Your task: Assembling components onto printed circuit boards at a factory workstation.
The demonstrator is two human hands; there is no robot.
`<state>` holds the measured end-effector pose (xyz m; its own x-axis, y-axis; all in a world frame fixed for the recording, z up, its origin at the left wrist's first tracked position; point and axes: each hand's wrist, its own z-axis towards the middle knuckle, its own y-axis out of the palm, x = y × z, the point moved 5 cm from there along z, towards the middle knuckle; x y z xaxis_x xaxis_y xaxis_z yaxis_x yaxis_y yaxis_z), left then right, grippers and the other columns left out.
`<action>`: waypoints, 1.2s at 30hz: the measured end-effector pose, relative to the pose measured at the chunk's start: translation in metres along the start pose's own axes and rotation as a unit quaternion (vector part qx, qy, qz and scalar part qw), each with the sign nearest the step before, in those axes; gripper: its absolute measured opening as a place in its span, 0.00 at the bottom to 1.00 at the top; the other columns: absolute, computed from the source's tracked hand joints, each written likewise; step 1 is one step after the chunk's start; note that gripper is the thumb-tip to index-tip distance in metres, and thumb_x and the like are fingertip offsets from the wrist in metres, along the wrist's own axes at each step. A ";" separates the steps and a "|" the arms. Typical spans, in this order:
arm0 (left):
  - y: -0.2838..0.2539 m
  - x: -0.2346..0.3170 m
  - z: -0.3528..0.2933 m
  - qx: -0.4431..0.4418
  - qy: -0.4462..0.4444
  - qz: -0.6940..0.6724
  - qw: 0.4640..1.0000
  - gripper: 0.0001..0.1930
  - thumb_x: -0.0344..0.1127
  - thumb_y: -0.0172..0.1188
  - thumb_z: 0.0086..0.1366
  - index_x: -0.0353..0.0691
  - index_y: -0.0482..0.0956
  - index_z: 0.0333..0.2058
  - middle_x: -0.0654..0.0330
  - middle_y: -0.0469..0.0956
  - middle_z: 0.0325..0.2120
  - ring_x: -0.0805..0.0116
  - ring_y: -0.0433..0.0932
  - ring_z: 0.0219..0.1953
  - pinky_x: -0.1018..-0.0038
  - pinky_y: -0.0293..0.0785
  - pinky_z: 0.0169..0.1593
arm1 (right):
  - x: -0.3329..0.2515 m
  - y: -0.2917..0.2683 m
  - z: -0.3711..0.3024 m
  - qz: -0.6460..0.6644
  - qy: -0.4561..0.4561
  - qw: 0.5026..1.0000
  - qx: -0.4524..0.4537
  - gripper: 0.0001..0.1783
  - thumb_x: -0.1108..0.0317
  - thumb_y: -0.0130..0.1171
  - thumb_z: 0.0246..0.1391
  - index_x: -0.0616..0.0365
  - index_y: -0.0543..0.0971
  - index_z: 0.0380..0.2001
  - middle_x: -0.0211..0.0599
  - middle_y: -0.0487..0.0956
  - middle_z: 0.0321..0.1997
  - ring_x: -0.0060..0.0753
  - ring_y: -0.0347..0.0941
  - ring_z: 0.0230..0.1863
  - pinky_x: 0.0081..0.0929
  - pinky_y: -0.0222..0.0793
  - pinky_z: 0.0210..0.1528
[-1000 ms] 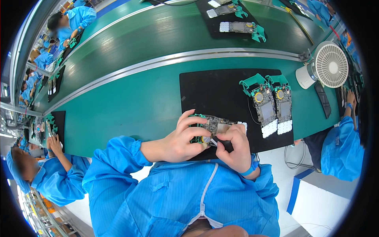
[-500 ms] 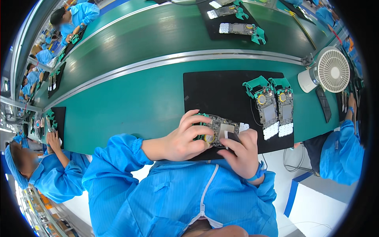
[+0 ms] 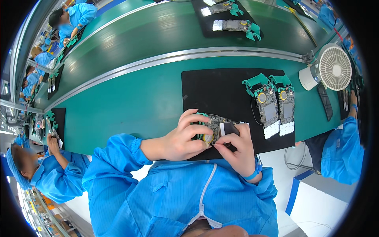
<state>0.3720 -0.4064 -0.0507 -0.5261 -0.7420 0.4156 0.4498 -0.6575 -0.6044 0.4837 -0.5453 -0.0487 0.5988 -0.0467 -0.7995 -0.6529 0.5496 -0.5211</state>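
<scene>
A dark circuit board [image 3: 214,121] with a round yellow-rimmed part near its left end lies on the black mat, close to my body. My left hand [image 3: 185,136] grips its left end, fingers curled over the far and near edges. Over its right half, my right hand [image 3: 239,150] is closed round a flat black piece with a white edge [image 3: 229,128], whose kind I cannot make out. Thumb and forefinger of that hand pinch together at the board's near edge; whether something tiny sits between them is hidden. A blue band circles my right wrist.
Two similar boards with green frames [image 3: 272,108] lie on the mat [image 3: 213,91] to the right. Beyond are a white fan [image 3: 333,67] and a dark phone-like slab [image 3: 325,102]. More boards [image 3: 236,26] ride the far green belt. Co-workers sit left and right.
My right hand has shifted slightly left, and its thumb and forefinger have come together at the board's near edge. The black piece has tilted more upright. Boards on the far belt moved left.
</scene>
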 end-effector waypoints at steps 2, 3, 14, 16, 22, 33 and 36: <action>0.001 0.000 0.001 -0.007 0.000 0.007 1.000 0.10 0.29 0.71 0.50 0.44 0.75 0.26 0.57 0.72 0.46 0.47 0.68 0.55 0.39 0.60 0.59 | 0.000 0.004 0.002 -0.016 0.002 1.000 0.013 0.09 0.70 0.70 0.43 0.50 0.80 0.29 0.38 0.71 0.38 0.45 0.67 0.44 0.39 0.62 0.47; 0.001 0.000 0.001 -0.007 0.000 0.006 1.000 0.10 0.29 0.71 0.50 0.44 0.75 0.26 0.57 0.72 0.46 0.47 0.68 0.55 0.39 0.60 0.59 | -0.001 0.005 0.003 -0.033 0.004 0.999 0.027 0.08 0.70 0.69 0.43 0.50 0.80 0.29 0.39 0.71 0.38 0.45 0.67 0.44 0.39 0.61 0.48; 0.001 0.001 0.001 -0.005 0.027 0.016 0.999 0.07 0.29 0.69 0.50 0.44 0.79 0.26 0.56 0.74 0.46 0.47 0.67 0.56 0.38 0.59 0.59 | 0.000 0.003 0.005 -0.038 0.001 0.998 0.041 0.07 0.70 0.69 0.41 0.50 0.80 0.26 0.38 0.71 0.37 0.45 0.67 0.43 0.40 0.60 0.47; 0.000 0.001 0.000 -0.006 0.028 0.016 0.999 0.07 0.29 0.69 0.50 0.44 0.79 0.26 0.56 0.74 0.46 0.47 0.67 0.56 0.38 0.59 0.59 | 0.000 0.003 0.005 -0.036 0.000 0.999 0.039 0.07 0.70 0.69 0.41 0.50 0.80 0.26 0.38 0.71 0.37 0.45 0.67 0.43 0.40 0.60 0.47; 0.000 0.002 0.002 -0.002 0.024 0.015 1.000 0.07 0.29 0.69 0.49 0.43 0.79 0.26 0.56 0.74 0.46 0.47 0.67 0.56 0.38 0.59 0.59 | -0.001 0.003 0.004 -0.033 -0.006 0.999 0.043 0.07 0.70 0.69 0.41 0.50 0.80 0.26 0.38 0.71 0.37 0.45 0.67 0.43 0.39 0.60 0.47; 0.001 0.005 0.005 -0.012 0.041 0.040 0.998 0.07 0.30 0.67 0.51 0.47 0.77 0.26 0.58 0.72 0.45 0.48 0.67 0.56 0.37 0.58 0.59 | -0.009 0.004 0.002 -0.107 -0.048 0.993 0.031 0.10 0.72 0.69 0.42 0.51 0.79 0.30 0.39 0.69 0.40 0.45 0.65 0.44 0.38 0.61 0.46; 0.004 0.005 0.007 -0.036 0.039 0.073 0.996 0.07 0.31 0.65 0.51 0.48 0.74 0.25 0.57 0.71 0.46 0.48 0.65 0.57 0.36 0.58 0.59 | -0.009 0.002 0.003 -0.113 -0.071 0.989 0.064 0.11 0.71 0.68 0.41 0.50 0.80 0.32 0.34 0.71 0.36 0.41 0.67 0.41 0.39 0.58 0.44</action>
<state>0.3764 -0.4131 -0.0462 -0.5144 -0.8144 0.2685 0.4733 -0.5308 -0.7030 0.4788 -0.5413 -0.0414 0.7879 -0.0677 -0.6120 -0.4364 0.6397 -0.6327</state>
